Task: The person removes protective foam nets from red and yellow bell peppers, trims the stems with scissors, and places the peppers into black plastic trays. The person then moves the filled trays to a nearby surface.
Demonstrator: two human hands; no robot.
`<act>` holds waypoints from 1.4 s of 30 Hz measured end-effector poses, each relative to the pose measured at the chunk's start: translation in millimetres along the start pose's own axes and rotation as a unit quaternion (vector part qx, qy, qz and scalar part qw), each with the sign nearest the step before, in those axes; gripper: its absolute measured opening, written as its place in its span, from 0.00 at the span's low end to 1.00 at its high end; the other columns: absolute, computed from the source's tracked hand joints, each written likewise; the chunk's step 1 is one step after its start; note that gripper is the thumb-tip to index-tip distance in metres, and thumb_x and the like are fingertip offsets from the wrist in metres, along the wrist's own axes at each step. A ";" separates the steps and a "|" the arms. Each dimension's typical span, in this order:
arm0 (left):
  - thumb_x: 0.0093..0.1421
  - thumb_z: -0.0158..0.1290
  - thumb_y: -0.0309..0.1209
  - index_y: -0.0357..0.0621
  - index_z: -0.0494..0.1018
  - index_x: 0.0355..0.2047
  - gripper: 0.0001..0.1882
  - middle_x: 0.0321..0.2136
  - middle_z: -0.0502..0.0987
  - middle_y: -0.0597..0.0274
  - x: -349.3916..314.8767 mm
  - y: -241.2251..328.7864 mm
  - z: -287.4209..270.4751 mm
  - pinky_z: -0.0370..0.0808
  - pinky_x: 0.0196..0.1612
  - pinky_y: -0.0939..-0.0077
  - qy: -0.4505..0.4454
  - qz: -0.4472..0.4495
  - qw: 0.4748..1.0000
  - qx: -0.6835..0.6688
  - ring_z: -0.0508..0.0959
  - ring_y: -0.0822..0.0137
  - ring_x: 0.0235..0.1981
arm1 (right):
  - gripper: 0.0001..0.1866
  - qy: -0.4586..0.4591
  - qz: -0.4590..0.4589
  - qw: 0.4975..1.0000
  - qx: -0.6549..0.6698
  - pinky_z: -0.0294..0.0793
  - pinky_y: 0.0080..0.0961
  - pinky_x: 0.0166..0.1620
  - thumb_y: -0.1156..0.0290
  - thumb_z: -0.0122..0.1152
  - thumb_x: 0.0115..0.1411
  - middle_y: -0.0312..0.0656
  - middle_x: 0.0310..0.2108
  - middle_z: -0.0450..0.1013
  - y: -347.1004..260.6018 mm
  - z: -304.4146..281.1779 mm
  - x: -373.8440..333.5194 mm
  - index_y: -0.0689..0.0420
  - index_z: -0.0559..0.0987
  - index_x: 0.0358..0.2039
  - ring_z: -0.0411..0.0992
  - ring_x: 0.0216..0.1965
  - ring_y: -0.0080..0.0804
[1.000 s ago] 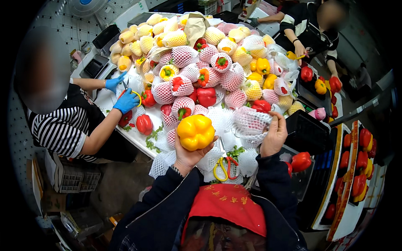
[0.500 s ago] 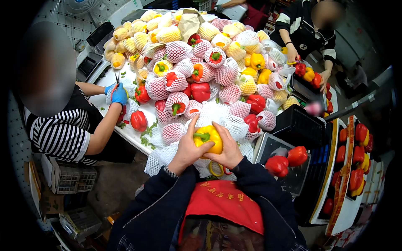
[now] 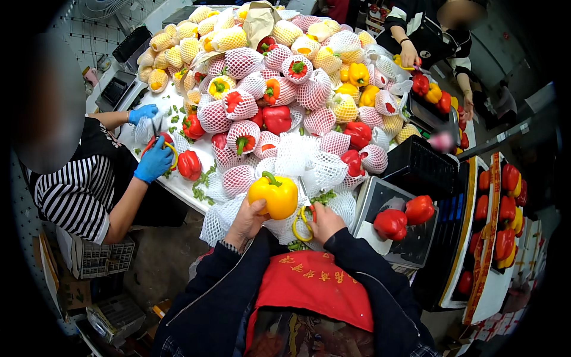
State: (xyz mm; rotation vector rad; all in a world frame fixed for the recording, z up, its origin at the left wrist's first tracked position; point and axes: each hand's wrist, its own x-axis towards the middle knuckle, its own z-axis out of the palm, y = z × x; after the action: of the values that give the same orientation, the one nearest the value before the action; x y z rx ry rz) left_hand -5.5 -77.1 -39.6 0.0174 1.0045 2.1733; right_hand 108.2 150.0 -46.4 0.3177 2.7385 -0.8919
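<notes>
In left hand (image 3: 248, 217): yellow pepper (image 3: 273, 195)

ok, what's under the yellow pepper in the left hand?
White foam nets lie beneath the yellow pepper, held by the left hand; the table surface under them is covered.

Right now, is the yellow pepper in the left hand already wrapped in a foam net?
No, bare: the yellow pepper shows smooth skin; the left hand holds it.

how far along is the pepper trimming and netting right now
Done: many netted peppers are heaped on the table. In hand: the left hand holds a bare yellow pepper; the right hand holds yellow-handled scissors. Left: two bare red peppers on the scale.
</notes>
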 end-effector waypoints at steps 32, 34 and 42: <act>0.47 0.65 0.29 0.41 0.64 0.63 0.41 0.53 0.74 0.57 10.4 36.1 -12.1 0.69 0.59 0.71 -0.098 -0.040 0.971 0.215 0.75 0.65 0.53 | 0.33 0.032 -0.126 0.984 0.121 0.72 0.33 0.34 0.56 0.76 0.49 0.46 0.31 0.71 -8.0 -30.5 -57.8 0.54 0.75 0.54 0.72 0.29 0.39; 0.47 0.65 0.29 0.40 0.64 0.63 0.41 0.53 0.74 0.57 9.3 36.8 -9.7 0.69 0.59 0.71 -0.102 -0.054 0.969 0.218 0.75 0.65 0.53 | 0.33 0.030 -0.133 0.985 0.108 0.72 0.33 0.34 0.54 0.75 0.50 0.46 0.30 0.71 -9.3 -32.3 -58.3 0.53 0.75 0.54 0.72 0.30 0.41; 0.47 0.66 0.30 0.41 0.60 0.66 0.46 0.53 0.73 0.56 8.4 25.8 -19.2 0.68 0.61 0.70 -0.043 -0.059 0.974 0.216 0.75 0.63 0.54 | 0.30 0.038 -0.073 0.996 -0.035 0.74 0.44 0.33 0.48 0.69 0.56 0.52 0.35 0.74 -4.1 -13.4 -56.2 0.52 0.73 0.52 0.76 0.31 0.52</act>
State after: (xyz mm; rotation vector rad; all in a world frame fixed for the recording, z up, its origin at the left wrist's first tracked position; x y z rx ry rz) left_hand -33.2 -95.5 -38.1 0.2479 1.3728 1.7951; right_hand 158.1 147.4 -17.0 0.1435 2.8866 -0.8324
